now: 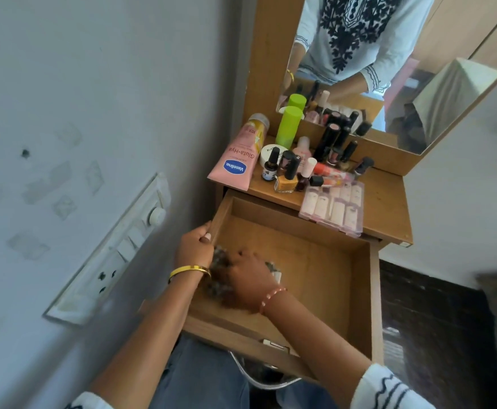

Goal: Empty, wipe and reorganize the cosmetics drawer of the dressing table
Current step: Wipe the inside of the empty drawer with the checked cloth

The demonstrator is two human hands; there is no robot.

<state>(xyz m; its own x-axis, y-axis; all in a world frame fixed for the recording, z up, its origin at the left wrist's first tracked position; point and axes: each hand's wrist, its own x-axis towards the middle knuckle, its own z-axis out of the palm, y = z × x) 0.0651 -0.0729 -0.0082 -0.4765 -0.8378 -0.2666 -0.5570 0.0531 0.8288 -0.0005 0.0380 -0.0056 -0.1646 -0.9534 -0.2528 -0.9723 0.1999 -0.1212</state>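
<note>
Right hand (248,280): clenched on a grey cloth (219,261), pressed to the drawer (324,261) floor at its near-left corner. Left hand (194,246): grasping the drawer's left wall. Cloth judged soft, light, bunching easily; best held in a wad under the palm. Drawer pulled out, emptied, below the worktop (389,214). Cosmetics bottles (288,172) crowded on the worktop's far-left part; likely fragile, slippery.

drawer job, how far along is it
Emptying looks done: the drawer holds no cosmetics, and the Vaseline tube, nail polish bottles and clear case sit on the tabletop. Wiping is in hand: the right hand presses a blurred cloth inside while the left hand grips the drawer's side. Reorganizing is left.
</note>
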